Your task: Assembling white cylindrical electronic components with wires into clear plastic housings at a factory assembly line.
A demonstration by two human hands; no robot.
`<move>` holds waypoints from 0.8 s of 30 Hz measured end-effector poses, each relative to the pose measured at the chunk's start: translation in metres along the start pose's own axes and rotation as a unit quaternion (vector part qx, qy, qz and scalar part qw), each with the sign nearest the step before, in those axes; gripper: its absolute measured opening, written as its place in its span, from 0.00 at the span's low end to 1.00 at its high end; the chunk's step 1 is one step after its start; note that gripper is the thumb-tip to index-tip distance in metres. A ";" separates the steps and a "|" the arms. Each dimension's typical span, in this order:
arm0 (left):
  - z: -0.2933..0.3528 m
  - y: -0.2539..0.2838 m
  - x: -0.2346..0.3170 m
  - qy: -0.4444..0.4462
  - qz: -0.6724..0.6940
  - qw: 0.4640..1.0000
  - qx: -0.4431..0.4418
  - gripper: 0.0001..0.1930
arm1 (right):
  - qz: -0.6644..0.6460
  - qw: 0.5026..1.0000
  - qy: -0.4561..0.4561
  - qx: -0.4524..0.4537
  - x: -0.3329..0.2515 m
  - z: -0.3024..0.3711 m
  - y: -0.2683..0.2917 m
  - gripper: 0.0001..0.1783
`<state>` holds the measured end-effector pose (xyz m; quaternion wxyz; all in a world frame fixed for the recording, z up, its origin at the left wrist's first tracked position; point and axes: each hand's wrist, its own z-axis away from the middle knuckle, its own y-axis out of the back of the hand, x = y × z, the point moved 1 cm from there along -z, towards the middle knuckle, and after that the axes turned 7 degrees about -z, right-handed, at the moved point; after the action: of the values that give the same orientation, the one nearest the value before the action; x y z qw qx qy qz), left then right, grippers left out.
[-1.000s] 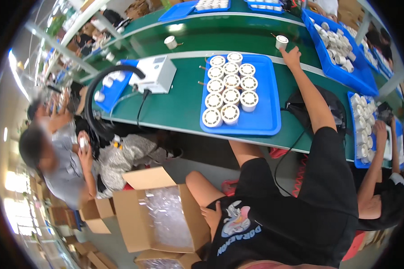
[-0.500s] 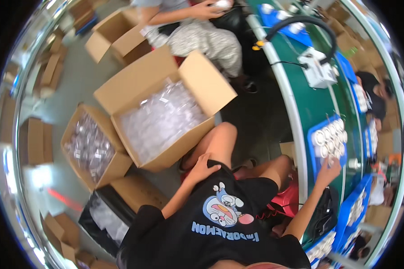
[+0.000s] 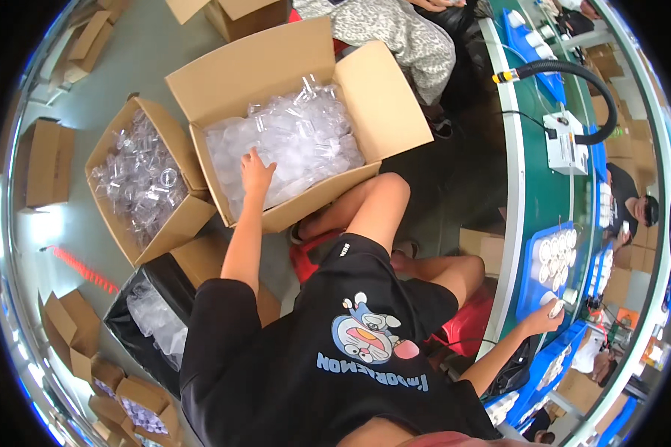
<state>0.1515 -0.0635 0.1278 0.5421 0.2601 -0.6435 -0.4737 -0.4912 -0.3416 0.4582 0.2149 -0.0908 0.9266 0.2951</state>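
My left hand (image 3: 257,176) reaches over the near left part of a large cardboard box (image 3: 250,67). Its fingers are apart and nothing shows in them. Below it lie cloudy, translucent plastic pieces (image 3: 294,167), with clear cup-like ones farther back. Off to the right, my right hand (image 3: 542,320) is closed around a small round white piece (image 3: 556,308) at the near edge of a blue tray (image 3: 528,292). Several round white pieces (image 3: 555,257) stand in rows in that tray. Just beyond the hand, a white cylindrical piece (image 3: 569,296) stands by the tray.
A smaller box (image 3: 194,212) of clear plastic cups stands left of the large one. Nearer is a black-lined box (image 3: 127,331) with translucent pieces. On the green bench (image 3: 525,197) stands a white machine (image 3: 566,145) with a black hose. A co-worker's patterned clothing (image 3: 395,37) shows beyond.
My left hand has gone from my thigh to above the large box. My right hand has drawn back from the rows in the tray, with a round white piece in it. The view has shifted.
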 end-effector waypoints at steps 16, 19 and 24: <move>0.016 -0.010 -0.053 0.191 0.415 0.890 -0.016 0.31 | -0.564 0.726 -0.182 -0.348 -0.224 0.127 -0.106 0.20; 0.044 0.034 -0.037 0.184 0.536 0.824 -0.018 0.26 | -0.591 0.494 -0.434 -0.468 -0.268 0.161 -0.202 0.15; 0.095 0.080 -0.002 0.187 0.753 0.626 -0.083 0.24 | -0.606 0.383 -0.554 -0.422 -0.283 0.157 -0.371 0.17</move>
<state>0.0768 0.0027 0.2017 0.8377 -0.2780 -0.4578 0.1073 -0.0753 -0.5384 0.2823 0.7365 -0.5238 0.0563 0.4243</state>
